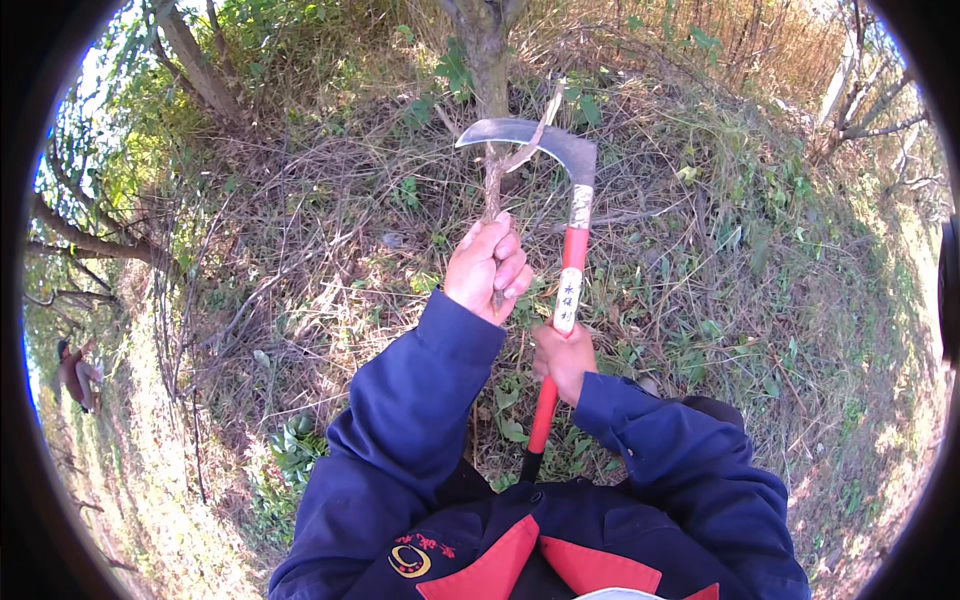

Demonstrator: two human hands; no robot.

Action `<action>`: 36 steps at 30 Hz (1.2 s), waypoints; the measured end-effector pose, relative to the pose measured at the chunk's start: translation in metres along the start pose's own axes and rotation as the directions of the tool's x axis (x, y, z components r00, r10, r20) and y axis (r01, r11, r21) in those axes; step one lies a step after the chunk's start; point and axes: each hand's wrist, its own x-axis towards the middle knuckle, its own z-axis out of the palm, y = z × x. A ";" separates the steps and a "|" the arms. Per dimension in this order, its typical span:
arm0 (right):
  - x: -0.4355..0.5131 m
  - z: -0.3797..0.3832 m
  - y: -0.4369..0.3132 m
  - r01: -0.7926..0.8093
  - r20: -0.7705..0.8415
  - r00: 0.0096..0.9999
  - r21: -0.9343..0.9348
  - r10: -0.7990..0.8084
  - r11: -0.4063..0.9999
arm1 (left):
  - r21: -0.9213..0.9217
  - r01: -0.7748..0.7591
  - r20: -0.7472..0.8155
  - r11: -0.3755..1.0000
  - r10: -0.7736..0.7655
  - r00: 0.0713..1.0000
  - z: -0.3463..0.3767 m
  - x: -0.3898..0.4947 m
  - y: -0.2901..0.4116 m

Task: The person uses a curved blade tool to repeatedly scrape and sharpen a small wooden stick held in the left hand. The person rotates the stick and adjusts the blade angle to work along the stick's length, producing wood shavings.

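My left hand (491, 266) is closed around the lower part of a forked stick (493, 184), which stands up from the fist and splits near its top. In my right hand (565, 356) is the red handle of a sickle (576, 251); a white label with writing sits just above the fist. The curved steel blade (559, 142) arches to the left over the stick's fork. One prong of the fork passes in front of the blade; whether they touch, I cannot tell. The black lower end of the handle runs down towards my jacket.
Dry grass, weeds and thin cut twigs (285, 277) cover the ground. A tree trunk (489, 67) rises straight ahead behind the blade. More trees with low branches (97, 244) stand at the left and at the upper right. Another person (77, 375) is far off at the left edge.
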 end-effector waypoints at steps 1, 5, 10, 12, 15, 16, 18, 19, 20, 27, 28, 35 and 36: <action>-0.001 0.002 0.005 -0.045 0.024 0.999 0.066 0.044 0.997 | -0.038 0.002 0.003 0.999 -0.002 1.000 -0.004 0.001 0.000; 0.012 -0.005 -0.016 0.043 0.038 0.998 0.033 -0.044 0.999 | -0.056 -0.020 -0.014 0.998 0.019 1.000 0.003 0.000 -0.002; 0.008 -0.006 -0.007 0.002 0.025 1.000 0.084 -0.004 0.996 | -0.079 -0.014 0.012 0.997 0.015 1.000 0.005 0.003 -0.006; -0.002 0.001 0.006 -0.044 0.072 0.996 0.013 0.043 0.999 | -0.070 -0.034 -0.015 0.997 0.033 0.999 0.002 0.005 -0.004; 0.009 -0.006 -0.007 0.023 0.077 0.997 -0.024 -0.021 0.999 | -0.050 -0.041 -0.029 0.998 0.040 0.999 -0.003 0.006 0.001; 0.013 -0.012 -0.014 0.035 0.082 0.996 0.031 -0.037 0.999 | -0.035 -0.040 -0.017 0.999 0.039 0.999 0.001 0.005 -0.001; 0.016 -0.013 -0.021 0.043 0.054 0.997 0.149 -0.052 0.988 | -0.025 -0.029 0.003 0.999 0.029 1.000 0.005 0.001 -0.002; 0.014 -0.010 -0.023 0.034 0.047 0.998 0.183 -0.043 0.983 | -0.030 -0.023 0.005 0.999 0.024 1.000 0.006 0.001 -0.002; 0.008 -0.006 -0.017 0.003 0.072 0.997 0.097 -0.010 0.995 | -0.035 -0.018 0.007 0.999 0.018 1.000 0.006 0.000 -0.002; 0.008 -0.008 -0.009 -0.024 0.118 0.993 0.011 0.023 1.000 | -0.118 0.016 0.054 0.993 -0.009 0.999 -0.002 0.006 0.001; 0.011 -0.010 -0.016 -0.016 0.117 0.993 0.077 0.007 0.997 | -0.112 0.019 0.047 0.993 -0.014 0.999 0.000 0.004 0.001; -0.006 -0.007 0.016 -0.151 0.215 0.962 -0.094 0.168 0.984 | -0.129 0.095 0.089 0.987 -0.084 0.992 -0.002 0.004 0.001; -0.003 -0.010 0.011 -0.169 0.242 0.954 -0.060 0.179 0.984 | -0.126 0.100 0.077 0.987 -0.091 0.993 -0.004 0.004 0.003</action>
